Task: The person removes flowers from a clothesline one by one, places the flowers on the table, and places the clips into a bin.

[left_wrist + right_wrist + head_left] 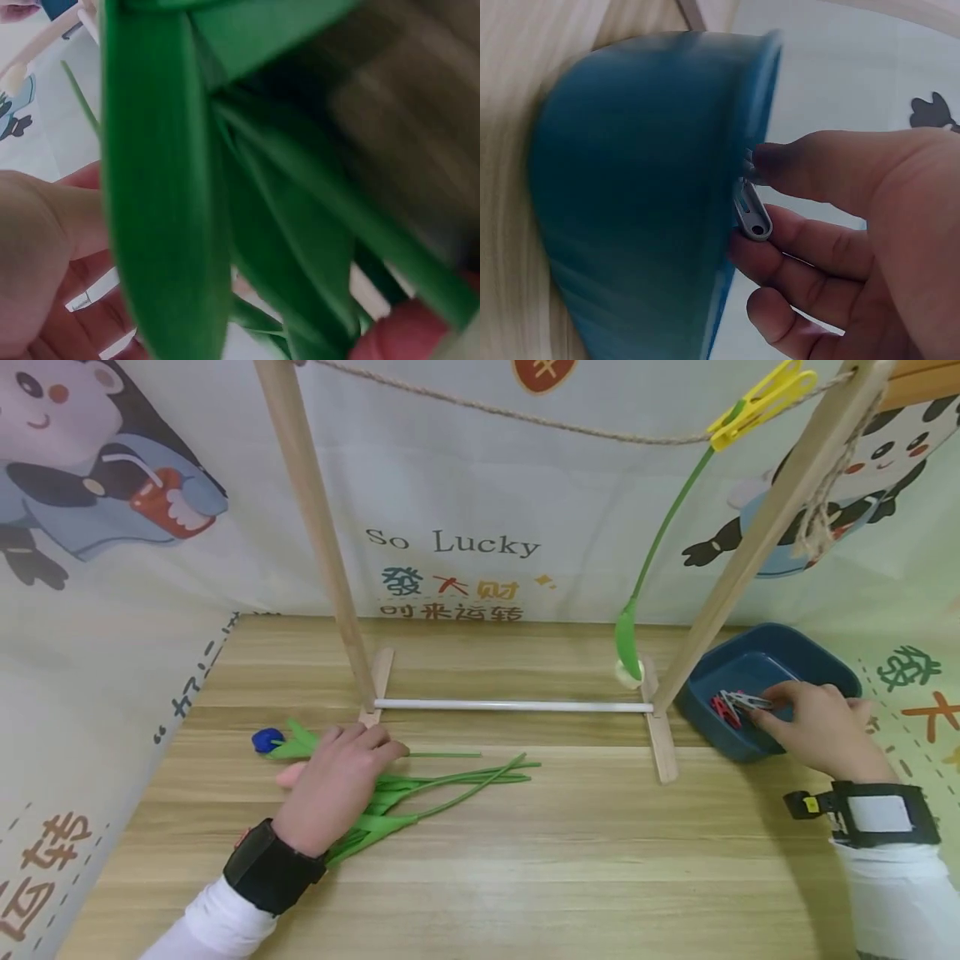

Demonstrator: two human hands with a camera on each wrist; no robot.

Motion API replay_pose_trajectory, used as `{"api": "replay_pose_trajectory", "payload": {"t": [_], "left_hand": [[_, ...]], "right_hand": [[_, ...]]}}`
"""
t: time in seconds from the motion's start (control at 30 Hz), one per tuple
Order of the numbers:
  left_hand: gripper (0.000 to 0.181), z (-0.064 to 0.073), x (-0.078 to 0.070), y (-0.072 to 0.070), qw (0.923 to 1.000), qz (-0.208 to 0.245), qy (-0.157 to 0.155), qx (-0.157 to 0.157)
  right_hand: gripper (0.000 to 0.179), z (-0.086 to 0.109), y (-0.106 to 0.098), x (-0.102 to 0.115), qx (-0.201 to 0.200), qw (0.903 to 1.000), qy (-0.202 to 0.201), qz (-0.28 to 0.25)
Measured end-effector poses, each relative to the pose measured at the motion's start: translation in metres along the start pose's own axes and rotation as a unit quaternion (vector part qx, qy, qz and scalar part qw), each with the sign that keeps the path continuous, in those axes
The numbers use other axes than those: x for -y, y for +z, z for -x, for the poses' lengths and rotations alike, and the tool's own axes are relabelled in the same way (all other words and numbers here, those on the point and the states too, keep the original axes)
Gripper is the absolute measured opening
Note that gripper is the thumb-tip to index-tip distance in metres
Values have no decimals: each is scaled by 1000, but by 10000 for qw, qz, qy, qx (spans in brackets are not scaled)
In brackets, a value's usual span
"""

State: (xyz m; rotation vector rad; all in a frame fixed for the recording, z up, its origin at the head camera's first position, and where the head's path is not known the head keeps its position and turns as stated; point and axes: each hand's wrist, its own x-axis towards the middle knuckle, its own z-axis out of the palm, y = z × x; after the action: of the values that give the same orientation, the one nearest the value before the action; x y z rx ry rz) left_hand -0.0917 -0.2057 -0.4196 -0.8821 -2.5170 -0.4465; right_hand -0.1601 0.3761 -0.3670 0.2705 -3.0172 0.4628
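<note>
My right hand reaches over the dark blue basin and pinches a grey clothespin between thumb and fingers. Red clothespins lie in the basin below it. On the table, my left hand lies over several artificial tulips with green stems and leaves. A blue tulip head shows beyond its fingers, and a pink one peeks out beside it. In the left wrist view, broad green leaves partly cover the left hand, whose fingers look loose and spread.
A wooden frame with two posts and a white bar stands behind the tulips. Along its top runs a twine rope. A yellow clothespin there holds a hanging white tulip upside down. Printed cloth surrounds the table.
</note>
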Motion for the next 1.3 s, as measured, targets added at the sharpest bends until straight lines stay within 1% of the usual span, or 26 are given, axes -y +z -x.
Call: {"api": "replay_pose_trajectory", "payload": {"t": [0.03,0.07,0.1,0.2,0.33,0.5,0.73,0.83,0.97,1.07,1.2,1.3], "left_hand": [[35,0,-2,1,9999,-43,-63,141],[32,0,-4,1,9993,-191,-130,308],[36,-1,-9,-2,9943,-825,-196,644],[31,-2,-14,-3,9905,-854,-342,1018],[30,-1,-19,-1,9902,-753,-345,1128],[31,0,-21,3,9887,-728,-328,1272],[31,1,-22,5,9875,-777,-311,1339],[31,1,-24,3,9875,-781,-277,1340],[33,-2,-26,0,9878,-812,-256,1302],[36,-5,-28,-4,9880,-867,-283,1246],[40,-10,-27,-11,9902,-903,-272,1033],[40,-17,-24,-18,9925,-816,-255,873]], "right_hand": [[35,-1,2,-1,39,10000,13,-2],[35,-2,3,-2,72,10000,14,-15],[35,-2,4,-2,113,9999,15,-21],[34,-4,6,-3,228,9997,38,-15],[36,-6,8,-4,424,9990,139,-15],[39,-9,10,-6,519,9984,237,-7],[40,-12,15,-7,732,9967,354,31],[40,-12,17,-7,726,9967,365,35],[38,-10,15,-7,559,9980,285,3],[37,-6,10,-5,416,9989,195,-20],[38,-1,-4,3,191,9997,98,94],[39,0,-17,11,6,9998,85,200]]}}
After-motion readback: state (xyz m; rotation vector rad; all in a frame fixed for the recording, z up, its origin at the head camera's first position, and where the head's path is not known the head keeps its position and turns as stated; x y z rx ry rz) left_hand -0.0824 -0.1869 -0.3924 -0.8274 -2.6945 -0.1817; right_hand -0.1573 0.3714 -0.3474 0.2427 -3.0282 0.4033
